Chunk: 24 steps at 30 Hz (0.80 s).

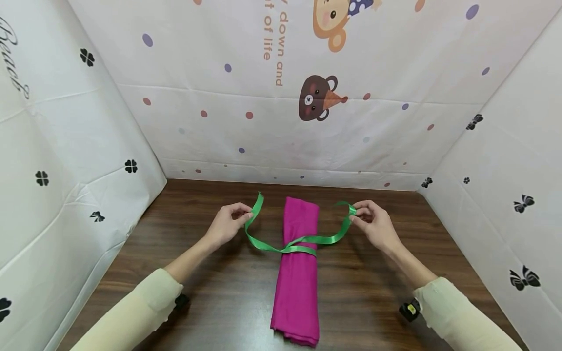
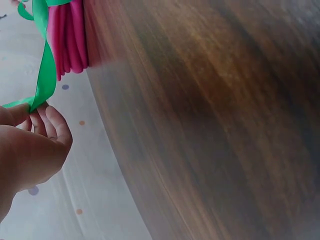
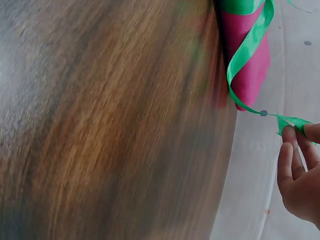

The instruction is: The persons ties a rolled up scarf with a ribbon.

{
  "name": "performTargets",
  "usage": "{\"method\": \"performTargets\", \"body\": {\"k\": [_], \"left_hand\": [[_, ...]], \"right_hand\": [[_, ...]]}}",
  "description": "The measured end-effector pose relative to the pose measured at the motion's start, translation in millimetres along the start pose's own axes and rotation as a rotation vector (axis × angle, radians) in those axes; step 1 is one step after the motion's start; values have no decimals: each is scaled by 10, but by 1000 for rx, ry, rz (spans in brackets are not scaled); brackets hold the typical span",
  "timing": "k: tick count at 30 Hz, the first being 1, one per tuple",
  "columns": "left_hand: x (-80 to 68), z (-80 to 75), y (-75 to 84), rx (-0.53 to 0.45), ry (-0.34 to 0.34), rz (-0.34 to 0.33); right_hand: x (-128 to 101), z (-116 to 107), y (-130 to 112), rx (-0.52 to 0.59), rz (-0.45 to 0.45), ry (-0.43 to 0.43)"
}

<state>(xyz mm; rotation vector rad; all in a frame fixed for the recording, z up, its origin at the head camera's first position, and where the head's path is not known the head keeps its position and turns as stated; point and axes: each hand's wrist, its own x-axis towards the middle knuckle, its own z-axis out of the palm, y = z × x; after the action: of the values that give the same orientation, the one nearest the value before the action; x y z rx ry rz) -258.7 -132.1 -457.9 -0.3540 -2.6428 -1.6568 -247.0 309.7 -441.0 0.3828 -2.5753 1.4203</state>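
Folded magenta cloth bundle (image 1: 298,292), lower centre of frame, wrapped by narrow glossy green ribbon (image 1: 328,240). Our left hand (image 1: 226,226) and right hand (image 1: 376,227) each pinch one tail. Best we pull evenly, keeping the crossing flat.

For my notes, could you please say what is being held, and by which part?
The ribbon: the left hand pinches it near one end, the right hand near the other.

Pinches twisting ribbon (image 2: 46,75) in left hand (image 2: 37,150). Has pink cloth (image 2: 72,37) at upper left and brown table (image 2: 200,120) filling the right.
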Motion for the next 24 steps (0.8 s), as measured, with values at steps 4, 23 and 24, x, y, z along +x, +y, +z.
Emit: {"method": "performTargets", "body": {"k": [4, 23, 24], "left_hand": [[-1, 9, 12, -10, -7, -7], [5, 43, 8, -14, -32, -6], [5, 43, 8, -13, -33, -4]], "right_hand": [[-3, 16, -27, 23, -15, 13], [1, 96, -62, 24, -49, 25], [-2, 101, -66, 20, -46, 23]]}}
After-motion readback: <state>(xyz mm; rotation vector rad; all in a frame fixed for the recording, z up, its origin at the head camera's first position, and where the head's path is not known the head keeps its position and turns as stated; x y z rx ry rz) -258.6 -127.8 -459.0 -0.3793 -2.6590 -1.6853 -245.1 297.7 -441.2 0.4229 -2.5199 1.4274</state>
